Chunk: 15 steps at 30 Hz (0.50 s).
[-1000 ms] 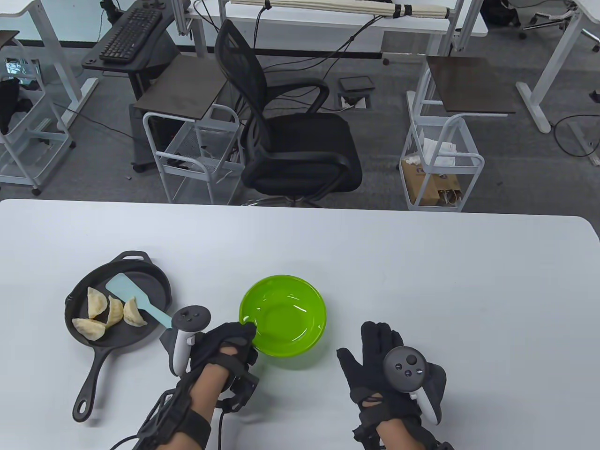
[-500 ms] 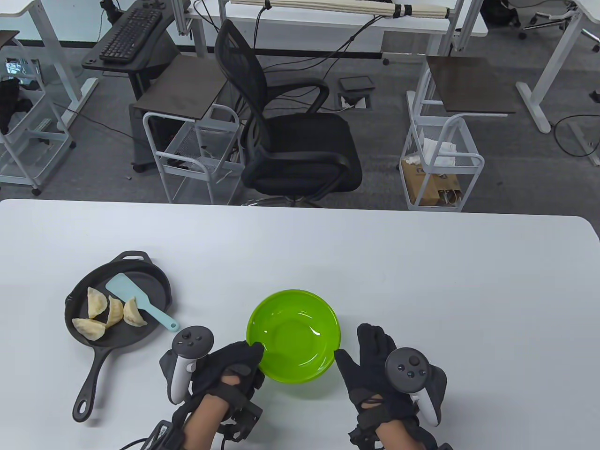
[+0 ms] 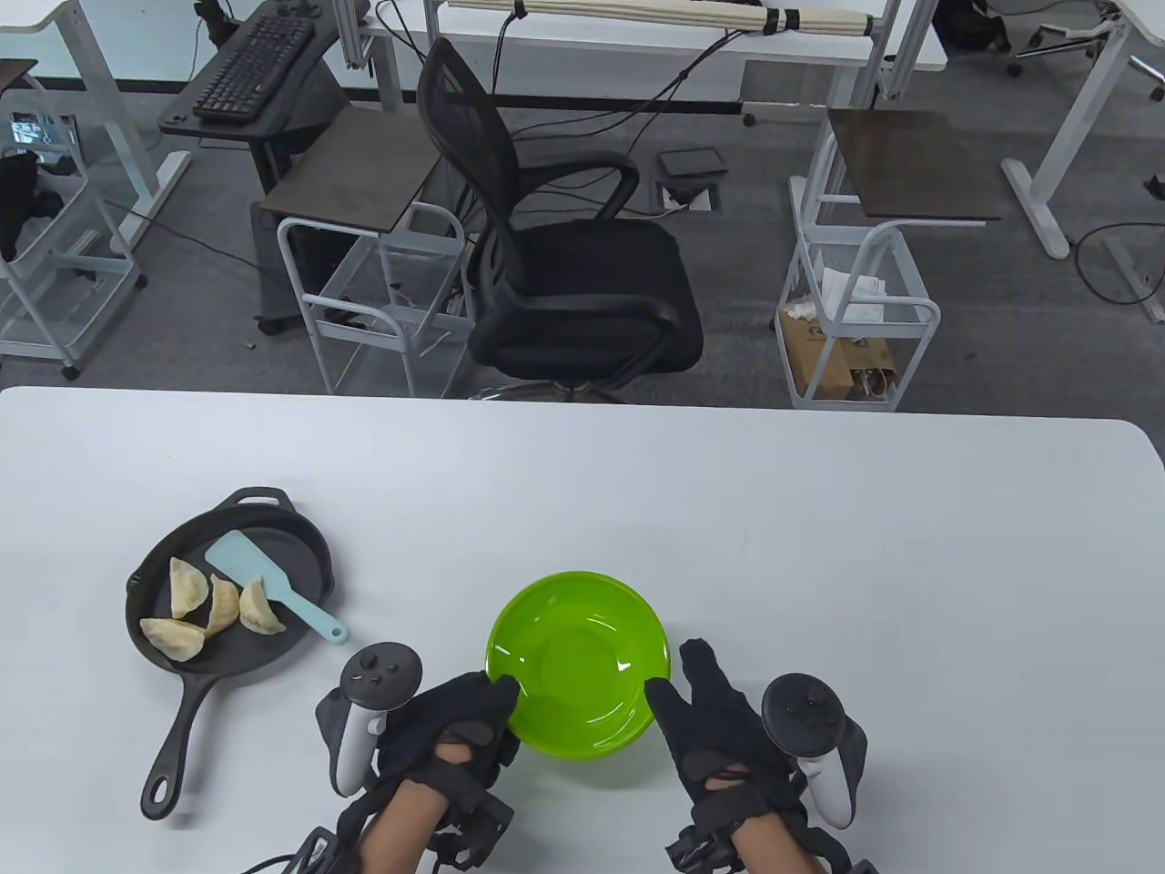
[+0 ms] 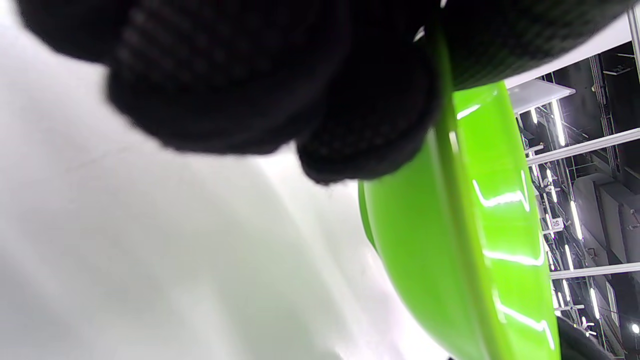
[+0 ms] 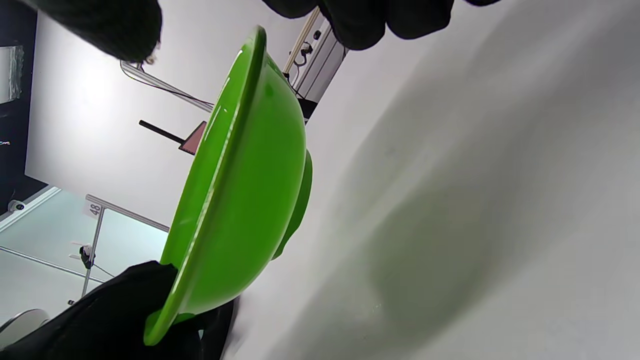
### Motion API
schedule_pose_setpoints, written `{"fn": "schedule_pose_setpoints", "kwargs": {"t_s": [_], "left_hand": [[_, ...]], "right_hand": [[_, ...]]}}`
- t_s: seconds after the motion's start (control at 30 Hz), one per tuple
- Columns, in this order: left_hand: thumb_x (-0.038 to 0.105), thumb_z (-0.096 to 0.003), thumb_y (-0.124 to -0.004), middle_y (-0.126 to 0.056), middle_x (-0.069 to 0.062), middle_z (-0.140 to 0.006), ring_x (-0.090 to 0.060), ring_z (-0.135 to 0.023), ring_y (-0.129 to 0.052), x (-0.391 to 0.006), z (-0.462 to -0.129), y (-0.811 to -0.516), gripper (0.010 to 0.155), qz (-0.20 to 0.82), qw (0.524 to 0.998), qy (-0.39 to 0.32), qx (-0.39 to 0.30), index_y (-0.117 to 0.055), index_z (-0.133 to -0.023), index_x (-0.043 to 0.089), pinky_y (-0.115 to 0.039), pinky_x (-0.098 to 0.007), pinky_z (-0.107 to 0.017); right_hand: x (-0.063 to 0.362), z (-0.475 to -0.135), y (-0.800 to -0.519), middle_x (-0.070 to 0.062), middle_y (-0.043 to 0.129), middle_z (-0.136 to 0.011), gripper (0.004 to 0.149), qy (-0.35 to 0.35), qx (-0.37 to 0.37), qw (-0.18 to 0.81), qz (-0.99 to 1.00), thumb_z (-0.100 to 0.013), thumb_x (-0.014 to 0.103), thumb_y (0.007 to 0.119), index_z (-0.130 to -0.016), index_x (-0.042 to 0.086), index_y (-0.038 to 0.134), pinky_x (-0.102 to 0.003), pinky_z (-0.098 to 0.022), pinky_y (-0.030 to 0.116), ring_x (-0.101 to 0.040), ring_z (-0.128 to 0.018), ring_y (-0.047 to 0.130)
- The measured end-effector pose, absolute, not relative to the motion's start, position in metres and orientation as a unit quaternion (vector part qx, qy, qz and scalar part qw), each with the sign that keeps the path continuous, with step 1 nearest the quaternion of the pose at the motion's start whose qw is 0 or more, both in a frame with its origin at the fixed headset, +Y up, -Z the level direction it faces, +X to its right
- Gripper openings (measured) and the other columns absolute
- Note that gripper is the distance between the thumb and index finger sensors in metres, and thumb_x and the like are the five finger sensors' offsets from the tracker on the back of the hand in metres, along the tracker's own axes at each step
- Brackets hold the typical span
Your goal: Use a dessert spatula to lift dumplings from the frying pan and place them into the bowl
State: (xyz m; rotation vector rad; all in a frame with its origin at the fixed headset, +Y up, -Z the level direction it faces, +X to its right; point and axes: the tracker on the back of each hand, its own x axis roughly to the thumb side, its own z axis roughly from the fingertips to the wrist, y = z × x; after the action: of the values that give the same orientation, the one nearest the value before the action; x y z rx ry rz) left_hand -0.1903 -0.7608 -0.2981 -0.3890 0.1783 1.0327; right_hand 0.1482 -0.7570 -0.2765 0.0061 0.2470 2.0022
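Since a second ago the shiny green plastic bowl [image 3: 580, 663] has slid nearer the person and to the right across the white tabletop [image 3: 819, 564], the left hand [image 3: 455, 719] pinching its rim with thumb inside and fingers curled under. Now the right hand [image 3: 719, 728] touches the opposite rim with its thumb, fingers straight. Four pale crescent dumplings [image 3: 214, 608] and the light-blue dessert spatula [image 3: 268, 585] lie in the black cast-iron frying pan [image 3: 300, 546], well left of the bowl.

You've got a bright green bowl [image 3: 580, 665], black frying pan [image 3: 273, 555], pale beige dumplings [image 3: 214, 608], light blue spatula [image 3: 264, 584], white surface [image 3: 728, 510]. Each hand [image 3: 455, 719] wears a black glove.
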Motion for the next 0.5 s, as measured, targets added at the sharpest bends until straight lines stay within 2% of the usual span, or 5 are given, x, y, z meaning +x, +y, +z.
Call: {"fn": "schedule_pose_setpoints", "kwargs": {"t_s": [0.3, 0.5], "left_hand": [[0.055, -0.0473, -0.081, -0.112, 0.005, -0.035, -0.015, -0.014, -0.104, -0.191, -0.298, -0.76, 0.051, 0.489, 0.849, 0.074, -0.188, -0.09, -0.075, 0.013, -0.086, -0.048, -0.032], [0.055, -0.0474, -0.081, -0.112, 0.005, -0.036, -0.016, -0.015, -0.104, -0.189, -0.298, -0.758, 0.051, 0.486, 0.85, 0.066, -0.191, -0.09, -0.075, 0.013, -0.086, -0.049, -0.039]], "right_hand": [[0.142, -0.278, -0.77, -0.024, 0.067, -0.102, 0.084, 0.152, 0.001, 0.566, 0.81, -0.058, 0.062, 0.07, -0.108, 0.005, 0.032, -0.068, -0.071, 0.05, -0.055, -0.091, 0.067], [0.139, -0.28, -0.777, -0.016, 0.084, -0.091, 0.082, 0.177, 0.002, 0.587, 0.79, -0.058, 0.06, 0.07, -0.106, 0.003, 0.036, -0.065, -0.068, 0.059, -0.048, -0.081, 0.083]]}}
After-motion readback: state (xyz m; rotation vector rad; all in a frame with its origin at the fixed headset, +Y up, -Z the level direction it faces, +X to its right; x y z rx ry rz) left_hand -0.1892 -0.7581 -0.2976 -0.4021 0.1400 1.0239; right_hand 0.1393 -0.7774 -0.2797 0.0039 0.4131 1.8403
